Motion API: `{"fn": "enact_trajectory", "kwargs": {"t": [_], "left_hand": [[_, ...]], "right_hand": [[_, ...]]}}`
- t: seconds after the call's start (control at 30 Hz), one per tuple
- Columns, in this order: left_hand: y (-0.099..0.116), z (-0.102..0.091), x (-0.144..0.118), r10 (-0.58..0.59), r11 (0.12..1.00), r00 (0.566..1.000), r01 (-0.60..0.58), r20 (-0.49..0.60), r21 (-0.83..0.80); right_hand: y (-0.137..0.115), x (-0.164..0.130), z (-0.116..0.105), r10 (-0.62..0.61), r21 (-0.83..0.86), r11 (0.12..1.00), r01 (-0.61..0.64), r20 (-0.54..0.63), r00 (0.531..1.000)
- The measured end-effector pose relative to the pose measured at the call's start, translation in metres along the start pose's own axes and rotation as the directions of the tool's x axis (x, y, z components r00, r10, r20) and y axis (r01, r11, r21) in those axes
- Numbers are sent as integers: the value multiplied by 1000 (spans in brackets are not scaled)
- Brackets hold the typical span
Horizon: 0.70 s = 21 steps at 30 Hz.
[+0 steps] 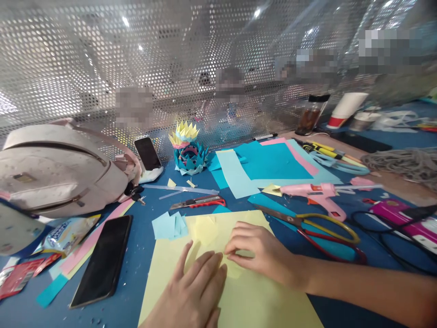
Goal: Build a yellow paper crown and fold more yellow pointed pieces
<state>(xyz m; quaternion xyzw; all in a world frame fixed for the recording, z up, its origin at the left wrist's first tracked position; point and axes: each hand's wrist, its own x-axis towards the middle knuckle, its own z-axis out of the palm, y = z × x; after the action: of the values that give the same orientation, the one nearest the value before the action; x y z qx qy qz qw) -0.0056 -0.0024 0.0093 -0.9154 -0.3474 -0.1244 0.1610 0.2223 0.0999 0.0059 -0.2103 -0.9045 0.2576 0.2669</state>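
The left hand (196,284) lay flat on the yellow sheet (239,296) while the right hand (259,250) pinched a small yellow piece (234,269); scissors (321,230) lay just beside.

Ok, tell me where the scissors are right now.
In the head view, the scissors lie on the blue table right of the yellow sheet, just beyond the right hand and below the pink glue gun.
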Motion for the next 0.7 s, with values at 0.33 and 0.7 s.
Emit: {"fn": "enact_trajectory", "kwargs": {"t": [0.33,0.7], "left_hand": [[0,1,-2,-24,998,1000,25,13,-52],[-2,1,-1,-27,998,999,28,19,-52]], "right_hand": [[10,0,-11,-309,-175,927,333,149,939],[13,-2,-9,-335,-134,925,356,157,929]]}}
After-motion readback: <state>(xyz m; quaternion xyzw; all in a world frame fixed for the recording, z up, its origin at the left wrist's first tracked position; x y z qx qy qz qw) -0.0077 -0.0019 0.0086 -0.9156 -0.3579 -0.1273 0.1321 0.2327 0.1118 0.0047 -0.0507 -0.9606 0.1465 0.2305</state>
